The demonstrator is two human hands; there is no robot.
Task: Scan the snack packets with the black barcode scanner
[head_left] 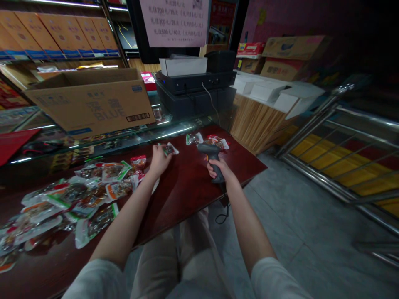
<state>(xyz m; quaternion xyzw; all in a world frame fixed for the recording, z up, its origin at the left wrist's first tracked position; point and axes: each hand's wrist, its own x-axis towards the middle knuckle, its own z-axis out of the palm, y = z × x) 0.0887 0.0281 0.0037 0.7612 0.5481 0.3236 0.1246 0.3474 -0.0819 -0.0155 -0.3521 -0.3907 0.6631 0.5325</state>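
Note:
My left hand [159, 160] is closed on a small snack packet [170, 148] that rests on the dark red table [187, 187]. My right hand [220, 168] grips the handle of a grey barcode scanner [209, 154], whose head points away from me toward two packets [208, 140] lying at the table's far edge. The scanner's cable [223, 211] hangs down off the table's near edge. A heap of several snack packets [81, 199] lies spread over the table to the left of my left arm.
A large open cardboard box [90, 99] sits on a glass display counter [124, 133] behind the table. A black register unit [196, 87] stands beyond it. White boxes [274, 93] top a wooden counter at right. Metal railings [343, 141] line the right side.

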